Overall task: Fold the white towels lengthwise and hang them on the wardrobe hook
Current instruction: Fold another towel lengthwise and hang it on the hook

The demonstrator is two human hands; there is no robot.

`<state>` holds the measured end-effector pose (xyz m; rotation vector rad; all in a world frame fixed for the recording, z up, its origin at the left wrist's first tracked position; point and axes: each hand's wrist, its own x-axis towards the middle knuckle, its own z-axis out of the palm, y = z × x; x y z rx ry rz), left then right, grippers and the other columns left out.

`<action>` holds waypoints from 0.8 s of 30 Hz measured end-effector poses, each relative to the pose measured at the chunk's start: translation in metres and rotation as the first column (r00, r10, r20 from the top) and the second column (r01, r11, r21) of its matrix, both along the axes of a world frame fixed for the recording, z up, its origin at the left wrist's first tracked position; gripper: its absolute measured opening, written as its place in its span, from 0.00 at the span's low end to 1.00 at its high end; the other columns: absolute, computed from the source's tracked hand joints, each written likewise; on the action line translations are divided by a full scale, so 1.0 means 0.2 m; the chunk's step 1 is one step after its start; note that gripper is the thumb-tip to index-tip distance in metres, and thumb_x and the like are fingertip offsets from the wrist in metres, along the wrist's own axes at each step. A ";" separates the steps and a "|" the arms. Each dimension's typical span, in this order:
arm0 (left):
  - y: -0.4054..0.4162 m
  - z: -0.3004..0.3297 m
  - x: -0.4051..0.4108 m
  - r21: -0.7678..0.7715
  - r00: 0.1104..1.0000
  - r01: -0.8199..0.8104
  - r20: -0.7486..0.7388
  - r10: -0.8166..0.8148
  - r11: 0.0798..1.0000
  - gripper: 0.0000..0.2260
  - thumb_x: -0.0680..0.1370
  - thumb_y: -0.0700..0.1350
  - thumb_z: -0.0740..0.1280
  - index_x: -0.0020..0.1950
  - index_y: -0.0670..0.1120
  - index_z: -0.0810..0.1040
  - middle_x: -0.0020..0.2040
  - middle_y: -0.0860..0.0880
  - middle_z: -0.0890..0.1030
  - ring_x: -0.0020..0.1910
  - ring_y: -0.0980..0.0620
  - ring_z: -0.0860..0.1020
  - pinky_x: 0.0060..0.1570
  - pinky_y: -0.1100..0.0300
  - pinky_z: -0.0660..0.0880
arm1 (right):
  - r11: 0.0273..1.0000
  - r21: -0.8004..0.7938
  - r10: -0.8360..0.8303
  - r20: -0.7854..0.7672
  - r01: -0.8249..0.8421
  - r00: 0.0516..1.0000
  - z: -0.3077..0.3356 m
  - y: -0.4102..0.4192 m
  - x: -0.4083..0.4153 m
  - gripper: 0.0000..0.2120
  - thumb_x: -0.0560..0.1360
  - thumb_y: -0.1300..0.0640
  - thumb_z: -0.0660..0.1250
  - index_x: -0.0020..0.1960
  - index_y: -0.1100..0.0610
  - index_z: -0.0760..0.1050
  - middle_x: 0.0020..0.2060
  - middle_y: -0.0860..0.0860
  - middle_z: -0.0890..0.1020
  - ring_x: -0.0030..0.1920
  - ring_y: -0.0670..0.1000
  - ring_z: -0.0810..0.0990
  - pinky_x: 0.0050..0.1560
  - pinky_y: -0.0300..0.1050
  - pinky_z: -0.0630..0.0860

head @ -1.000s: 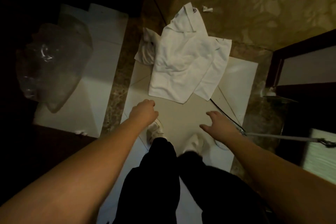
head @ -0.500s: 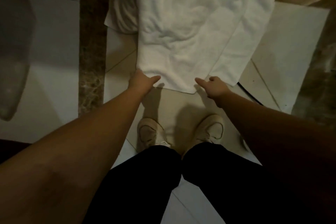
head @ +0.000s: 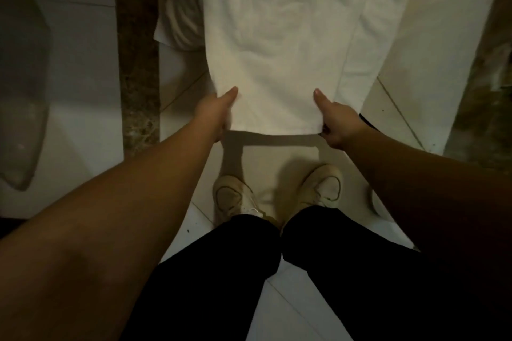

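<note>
I see both hands have closed in: 0.5 s ago they only reached the white towel point(head: 277, 44), now the left hand point(head: 214, 115) and right hand point(head: 333, 122) pinch its near corners, and that edge is lifted off the floor point(head: 279, 158).
</note>
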<state>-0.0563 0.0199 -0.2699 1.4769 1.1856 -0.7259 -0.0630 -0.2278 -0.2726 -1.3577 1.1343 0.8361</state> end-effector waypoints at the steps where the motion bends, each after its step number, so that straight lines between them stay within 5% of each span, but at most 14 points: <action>1: 0.00 0.08 0.00 -0.031 1.000 -0.024 0.018 0.024 0.999 0.16 0.78 0.53 0.72 0.60 0.45 0.78 0.55 0.46 0.82 0.48 0.48 0.82 0.48 0.54 0.79 | 0.999 0.019 -0.026 0.011 0.026 1.000 0.09 -0.02 0.01 0.18 0.76 0.43 0.72 0.53 0.57 0.77 0.50 0.49 0.83 0.50 0.51 0.83 0.44 0.46 0.82; 4: -0.02 0.40 0.02 -0.083 0.996 -0.063 0.058 0.068 0.995 0.10 0.79 0.54 0.71 0.52 0.49 0.78 0.52 0.48 0.83 0.50 0.48 0.82 0.52 0.53 0.81 | 0.992 0.032 -0.122 0.063 0.120 0.991 0.40 -0.05 0.05 0.12 0.76 0.49 0.73 0.51 0.54 0.75 0.48 0.50 0.83 0.48 0.51 0.83 0.48 0.49 0.83; 6: -0.02 0.63 0.04 -0.090 0.994 -0.068 0.073 0.075 0.994 0.09 0.79 0.55 0.70 0.49 0.50 0.78 0.49 0.50 0.83 0.47 0.49 0.83 0.49 0.54 0.81 | 0.996 -0.019 -0.083 0.105 0.085 0.991 0.62 -0.06 0.09 0.16 0.76 0.47 0.73 0.57 0.55 0.75 0.52 0.51 0.82 0.51 0.53 0.82 0.52 0.51 0.82; 11: -0.02 1.23 0.15 -0.141 0.977 -0.078 0.185 0.104 0.987 0.06 0.80 0.52 0.70 0.48 0.51 0.78 0.37 0.56 0.85 0.35 0.57 0.84 0.30 0.64 0.78 | 0.989 -0.144 0.048 0.225 -0.016 0.973 1.17 -0.09 0.20 0.27 0.74 0.40 0.73 0.65 0.57 0.75 0.56 0.52 0.82 0.54 0.55 0.82 0.55 0.52 0.82; 14: -0.02 1.61 0.22 -0.124 0.965 -0.038 0.252 0.068 0.992 0.14 0.80 0.54 0.70 0.60 0.48 0.78 0.49 0.50 0.83 0.46 0.51 0.83 0.39 0.59 0.80 | 0.982 -0.185 0.093 0.272 -0.043 0.958 1.51 -0.08 0.26 0.30 0.73 0.39 0.73 0.65 0.58 0.75 0.54 0.51 0.81 0.50 0.52 0.82 0.44 0.46 0.83; 16: -0.01 1.82 0.26 -0.097 0.951 -0.031 0.302 0.059 0.995 0.15 0.80 0.53 0.69 0.62 0.47 0.78 0.50 0.49 0.83 0.48 0.49 0.82 0.45 0.57 0.80 | 0.973 -0.222 0.136 0.295 -0.071 0.946 1.72 -0.06 0.29 0.35 0.72 0.37 0.73 0.69 0.61 0.73 0.57 0.52 0.80 0.54 0.54 0.82 0.51 0.50 0.83; 21: 0.00 2.35 0.33 0.022 0.905 0.030 0.424 -0.037 0.999 0.12 0.81 0.50 0.67 0.61 0.45 0.78 0.45 0.51 0.81 0.41 0.54 0.81 0.33 0.65 0.76 | 0.951 -0.299 0.197 0.388 -0.079 0.901 2.27 -0.02 0.35 0.22 0.76 0.40 0.71 0.59 0.54 0.70 0.46 0.48 0.77 0.45 0.49 0.79 0.43 0.48 0.80; 24: 0.02 2.65 0.32 0.134 0.878 0.068 0.463 -0.124 0.989 0.17 0.82 0.50 0.66 0.65 0.40 0.76 0.52 0.45 0.80 0.51 0.45 0.80 0.47 0.56 0.76 | 0.941 -0.327 0.230 0.417 -0.090 0.879 2.60 -0.01 0.36 0.27 0.76 0.39 0.70 0.65 0.57 0.71 0.48 0.50 0.77 0.46 0.50 0.79 0.44 0.49 0.80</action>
